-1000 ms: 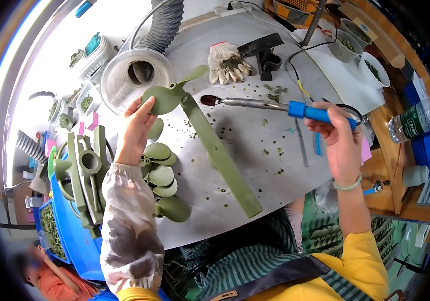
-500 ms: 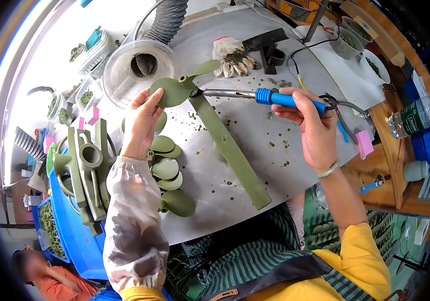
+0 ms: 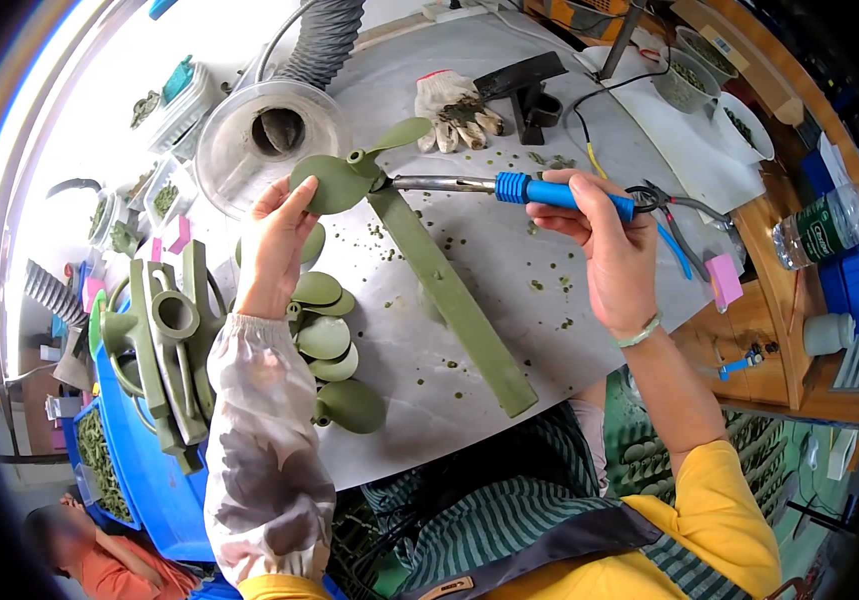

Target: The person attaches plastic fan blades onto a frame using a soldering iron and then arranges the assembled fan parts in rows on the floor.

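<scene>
My left hand (image 3: pixel 277 240) pinches one blade of a green propeller (image 3: pixel 334 187) between thumb and fingers. My right hand (image 3: pixel 611 245) is closed around the blue handle of a soldering iron (image 3: pixel 574 197). The iron's metal tip meets the place where the propeller's hub joins the upper end of a long green bar (image 3: pixel 457 300); the exact contact is too small to make out. That bar slants down across the table toward me. Beside my left forearm lie several more green propellers (image 3: pixel 351 405), some overlapping.
Green crumbs dot the grey table (image 3: pixel 404 440). A clear tub (image 3: pixel 219 165) at a duct hose (image 3: pixel 324 45) stands behind my left hand. A stained glove (image 3: pixel 449 110), pliers (image 3: pixel 674 215) and a pink block (image 3: pixel 722 280) lie around. Green frames (image 3: pixel 174 345) are at left; another person (image 3: pixel 119 555) sits lower left.
The whole view has shifted slightly to the left. Both hands keep their grips, and the iron's tip stays at the joint between propeller and bar.
</scene>
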Demonstrator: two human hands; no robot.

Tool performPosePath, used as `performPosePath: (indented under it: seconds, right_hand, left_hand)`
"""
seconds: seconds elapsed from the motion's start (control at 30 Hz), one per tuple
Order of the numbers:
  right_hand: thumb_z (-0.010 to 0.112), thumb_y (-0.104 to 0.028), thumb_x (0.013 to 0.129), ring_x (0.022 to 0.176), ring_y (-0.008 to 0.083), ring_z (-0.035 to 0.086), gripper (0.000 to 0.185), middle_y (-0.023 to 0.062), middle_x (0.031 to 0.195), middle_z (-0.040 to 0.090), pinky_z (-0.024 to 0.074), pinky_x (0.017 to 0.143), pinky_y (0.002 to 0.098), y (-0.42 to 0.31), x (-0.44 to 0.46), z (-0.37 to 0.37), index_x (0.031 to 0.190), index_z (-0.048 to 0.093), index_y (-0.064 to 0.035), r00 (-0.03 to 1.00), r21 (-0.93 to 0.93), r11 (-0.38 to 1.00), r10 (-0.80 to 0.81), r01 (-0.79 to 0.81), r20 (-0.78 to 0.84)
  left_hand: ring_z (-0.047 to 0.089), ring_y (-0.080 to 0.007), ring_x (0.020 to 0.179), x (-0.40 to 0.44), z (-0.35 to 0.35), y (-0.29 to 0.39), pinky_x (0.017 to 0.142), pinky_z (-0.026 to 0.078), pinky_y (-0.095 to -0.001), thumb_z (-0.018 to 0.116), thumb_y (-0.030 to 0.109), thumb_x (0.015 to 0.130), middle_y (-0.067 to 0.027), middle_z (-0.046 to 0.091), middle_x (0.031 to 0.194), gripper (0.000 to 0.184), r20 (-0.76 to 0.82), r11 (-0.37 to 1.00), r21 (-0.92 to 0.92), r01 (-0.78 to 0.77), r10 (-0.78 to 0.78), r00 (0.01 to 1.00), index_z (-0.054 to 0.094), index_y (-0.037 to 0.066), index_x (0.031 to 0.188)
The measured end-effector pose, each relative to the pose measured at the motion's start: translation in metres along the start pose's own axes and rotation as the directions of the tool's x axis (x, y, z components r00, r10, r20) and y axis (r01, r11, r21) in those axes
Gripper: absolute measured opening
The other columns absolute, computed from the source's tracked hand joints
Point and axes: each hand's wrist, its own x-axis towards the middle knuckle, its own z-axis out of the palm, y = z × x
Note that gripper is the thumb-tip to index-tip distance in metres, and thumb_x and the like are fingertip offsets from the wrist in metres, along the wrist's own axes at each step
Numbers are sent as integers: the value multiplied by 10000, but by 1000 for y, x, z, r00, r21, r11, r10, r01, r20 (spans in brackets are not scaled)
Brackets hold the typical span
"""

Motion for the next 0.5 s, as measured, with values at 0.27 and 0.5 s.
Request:
performPosePath:
  seconds: [0.27, 0.5]
  right_hand:
    - [578, -174, 938, 783, 206, 690, 271, 135, 891, 682, 576, 752, 311, 3, 1, -2, 991, 659, 79, 1000, 11, 1000, -14, 14, 2]
    - [573, -170, 935, 778, 207, 693, 272, 142, 873, 683, 576, 751, 311, 6, 2, 0, 989, 660, 82, 1000, 12, 1000, -5, 6, -19]
  left_hand:
    - [600, -63, 828, 1, -2, 0, 778, 472, -209, 677, 149, 891, -8, 653, 931, 223, 2, 1000, -1, 7, -7, 1000, 637, 29, 1075]
    - [602, -70, 821, 3, -2, -1, 770, 475, -209, 676, 145, 892, -5, 655, 928, 208, 3, 1000, -1, 1, -1, 1000, 639, 36, 1066]
